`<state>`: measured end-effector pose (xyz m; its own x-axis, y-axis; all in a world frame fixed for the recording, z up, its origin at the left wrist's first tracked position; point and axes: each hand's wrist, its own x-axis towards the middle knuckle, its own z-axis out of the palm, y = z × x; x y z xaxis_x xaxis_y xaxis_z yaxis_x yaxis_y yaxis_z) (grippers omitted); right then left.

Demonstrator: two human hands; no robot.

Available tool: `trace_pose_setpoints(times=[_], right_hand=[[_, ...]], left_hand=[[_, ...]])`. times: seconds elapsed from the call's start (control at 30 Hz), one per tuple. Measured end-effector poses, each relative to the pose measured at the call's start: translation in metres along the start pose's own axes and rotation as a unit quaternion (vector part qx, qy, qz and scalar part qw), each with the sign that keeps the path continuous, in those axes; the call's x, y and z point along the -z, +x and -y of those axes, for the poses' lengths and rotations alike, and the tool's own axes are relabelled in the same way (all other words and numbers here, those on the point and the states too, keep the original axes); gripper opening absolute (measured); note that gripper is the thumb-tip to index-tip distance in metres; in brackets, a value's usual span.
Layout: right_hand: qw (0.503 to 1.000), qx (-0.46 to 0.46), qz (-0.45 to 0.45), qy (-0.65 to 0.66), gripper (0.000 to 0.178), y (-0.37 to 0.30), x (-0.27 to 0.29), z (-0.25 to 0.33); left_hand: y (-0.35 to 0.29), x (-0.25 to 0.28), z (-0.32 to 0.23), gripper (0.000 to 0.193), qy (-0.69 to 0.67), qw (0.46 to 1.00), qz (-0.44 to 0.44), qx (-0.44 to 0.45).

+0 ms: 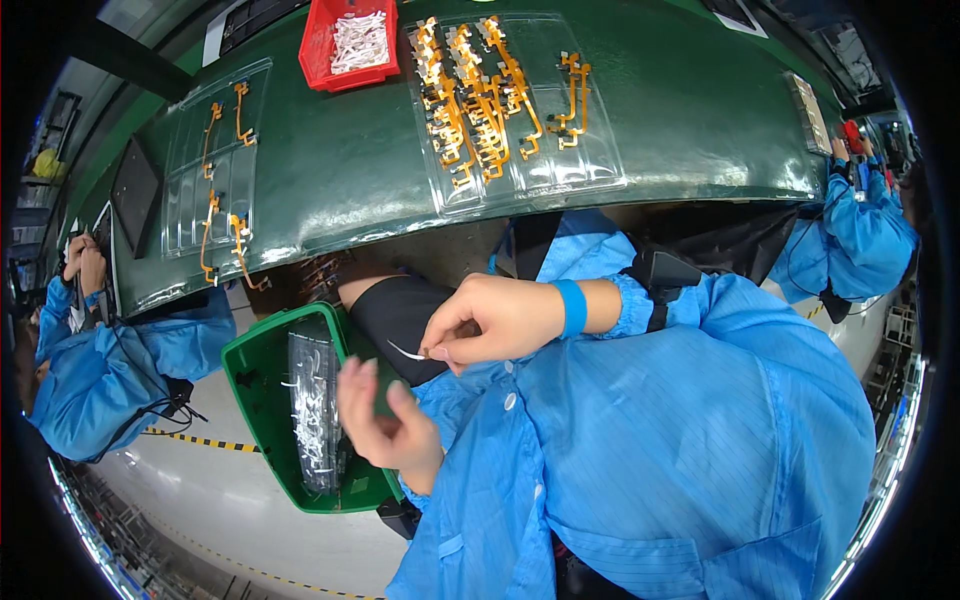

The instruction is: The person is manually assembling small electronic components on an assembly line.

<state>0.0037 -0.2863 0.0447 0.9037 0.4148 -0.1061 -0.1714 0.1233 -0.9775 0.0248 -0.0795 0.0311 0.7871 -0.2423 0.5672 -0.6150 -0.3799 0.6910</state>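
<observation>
The table has a smooth, glossy green top that throws back soft patches of light. Below it, the green bin looks like stiff moulded plastic; in it stand clear trays strewn with white bits. On the table, the right tray and left tray are thin, transparent and ribbed, probably light, springy and a little slippery; their rims would be the place to grip. The red box has firm, sloping walls.

The left hand is blurred, fingers spread and apparently free, beside the bin. The right hand, banded in blue, pinches a strip between thumb and forefinger.

Orange cables lie in both trays, flat, narrow and bent; they are likely flexible and easily creased, best lifted by a broad end. White pieces heap loosely in the red box.

The strip juts from the right fingertips toward the bin, slim, white and slightly curved. It should be almost weightless and pliant, better nipped at one end than squeezed mid-length.
</observation>
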Motion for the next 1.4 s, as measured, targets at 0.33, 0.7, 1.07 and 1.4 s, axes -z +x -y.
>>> trace_pose_setpoints(times=[0.33,0.7,1.07,1.4], right_hand=[[0.948,0.152,-0.075,-0.269,0.015,0.005,-0.005,-0.012],[0.974,0.12,-0.104,-0.164,0.012,0.002,-0.001,-0.01],[0.991,0.077,-0.085,-0.068,0.015,-0.005,-0.001,0.01],[0.988,0.073,-0.065,-0.121,0.015,-0.015,0.006,0.01]], left_hand=[[0.002,-0.018,-0.001,0.013,0.042,0.993,0.106,-0.019],[-0.012,0.058,0.077,0.02,0.18,0.95,-0.111,0.23],[-0.03,0.069,0.105,0.036,0.012,0.925,0.069,0.374],[-0.011,0.0,0.025,0.045,-0.422,0.807,0.22,0.351]])
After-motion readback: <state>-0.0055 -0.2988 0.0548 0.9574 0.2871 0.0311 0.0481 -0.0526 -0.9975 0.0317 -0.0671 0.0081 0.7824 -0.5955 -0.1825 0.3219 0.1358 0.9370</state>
